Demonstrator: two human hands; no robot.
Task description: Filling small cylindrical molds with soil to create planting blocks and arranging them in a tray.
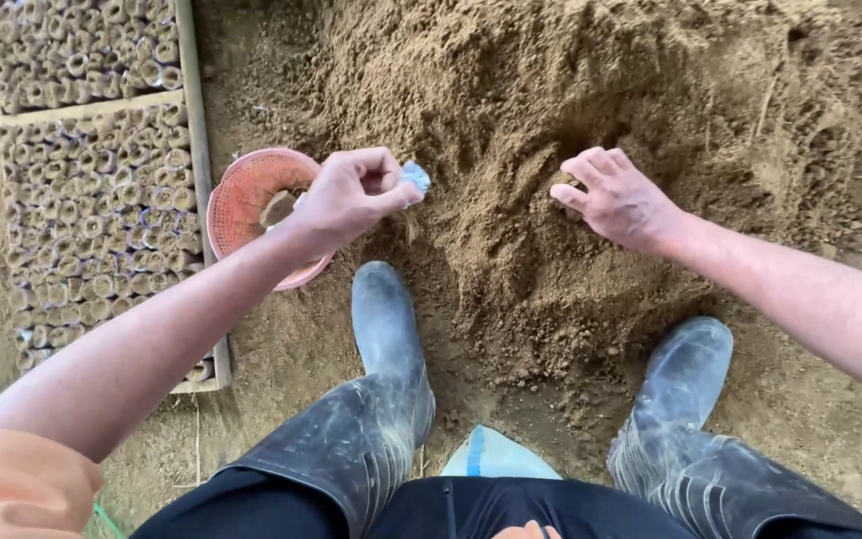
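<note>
My left hand [349, 195] is closed around a small clear plastic bag [414, 177], and a thin trickle of soil falls from it. It hovers over the near edge of a big heap of brown soil [551, 110]. My right hand [616, 198] rests on the heap with fingers curled into the loose soil, scooping some up. Behind my left hand a pink plastic basket [246, 195] sits on the ground. Both my grey rubber boots [383, 329] stand at the foot of the heap.
At the left, a wooden frame [195, 130] holds rows of several small soil-filled bags [102, 200], packed tightly. A pale blue-and-white sack [496, 457] lies between my legs. Sandy ground surrounds the heap.
</note>
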